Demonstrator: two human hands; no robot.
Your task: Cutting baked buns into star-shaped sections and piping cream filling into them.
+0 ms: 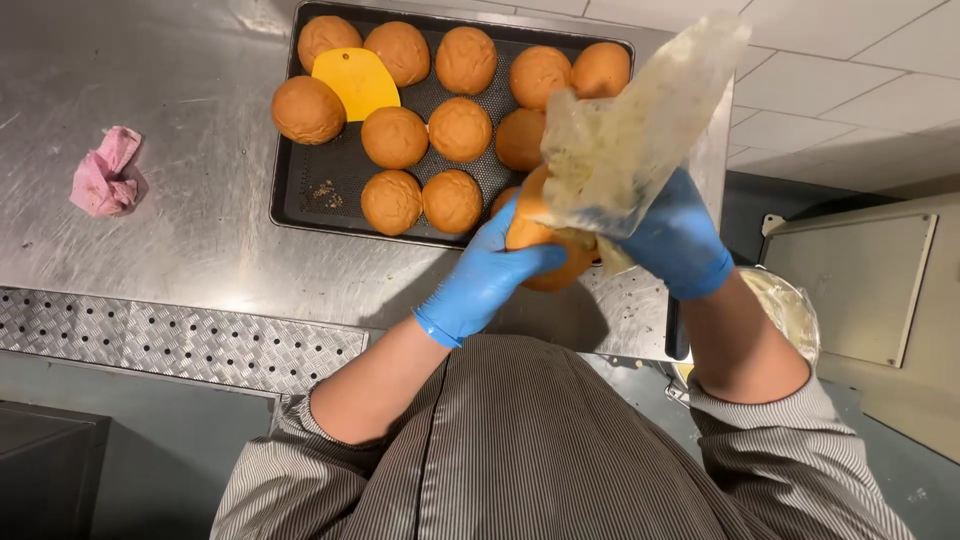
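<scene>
Just in front of the dark tray (300,205), the left hand (485,275) curls its fingers around a bun (540,245). The right hand (675,235) grips a piping bag (630,130), which hides its fingertips and the bun's top.

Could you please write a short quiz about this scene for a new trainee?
1. True or false: the left hand holds a bun.
2. What does the right hand squeeze?
A. a clear piping bag
B. a bottle
C. a spoon
3. Which yellow thing lies among the buns on the tray, and what lies on the steel table to the left of it?

Key:
1. True.
2. A.
3. A yellow scraper; a crumpled pink cloth.
</scene>
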